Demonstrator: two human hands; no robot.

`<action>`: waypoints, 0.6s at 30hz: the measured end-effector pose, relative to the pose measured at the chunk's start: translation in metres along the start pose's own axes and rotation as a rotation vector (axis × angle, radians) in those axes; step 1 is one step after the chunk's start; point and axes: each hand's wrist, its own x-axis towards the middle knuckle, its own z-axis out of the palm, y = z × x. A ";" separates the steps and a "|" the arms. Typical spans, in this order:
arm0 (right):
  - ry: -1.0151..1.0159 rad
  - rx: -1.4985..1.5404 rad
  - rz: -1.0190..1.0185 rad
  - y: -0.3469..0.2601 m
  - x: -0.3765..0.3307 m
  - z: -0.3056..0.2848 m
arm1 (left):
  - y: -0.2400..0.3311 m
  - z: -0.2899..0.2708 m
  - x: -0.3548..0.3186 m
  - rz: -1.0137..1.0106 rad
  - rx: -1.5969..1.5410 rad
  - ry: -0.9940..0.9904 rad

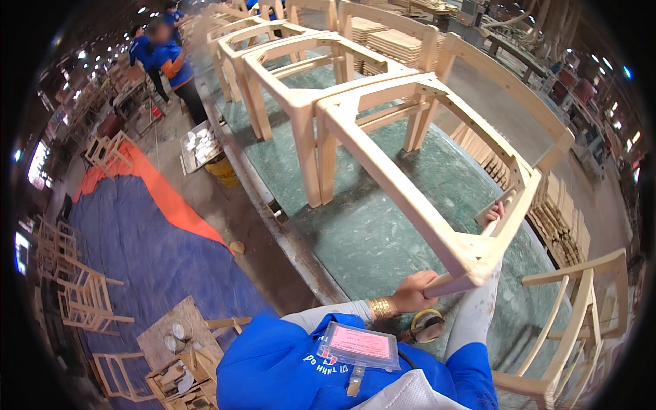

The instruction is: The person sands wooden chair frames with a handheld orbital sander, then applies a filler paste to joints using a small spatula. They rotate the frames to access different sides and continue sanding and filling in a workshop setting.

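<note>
I hold an unfinished pale wooden chair frame (pixel 410 184) tilted up off a long green worktable (pixel 369 239). My left hand (pixel 415 290), with a gold bangle on the wrist, grips the near front leg just below the seat corner. Reaching up inside the seat frame, my right hand (pixel 493 213) curls its fingers over the right side rail. The chair's back rail points toward the upper right.
Several more bare chair frames (pixel 287 75) stand in a row along the table behind it. Another chair (pixel 581 321) is at the lower right. Stacks of wooden parts (pixel 560 225) lie right. Two people in blue (pixel 167 61) stand at the far left. Blue and orange tarp (pixel 143 239) covers the floor.
</note>
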 end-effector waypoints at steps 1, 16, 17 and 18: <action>-0.124 0.063 -0.065 -0.008 -0.002 -0.014 | 0.005 0.007 0.000 0.020 -0.014 0.038; 0.100 0.022 -0.634 0.015 -0.159 0.127 | 0.048 -0.095 0.028 -0.401 -0.609 -0.044; 0.088 -0.028 -0.674 0.012 -0.164 0.137 | 0.054 -0.101 0.046 -0.343 -0.608 -0.041; 0.078 -0.101 -0.689 0.011 -0.166 0.145 | 0.059 -0.109 0.062 -0.291 -0.603 -0.029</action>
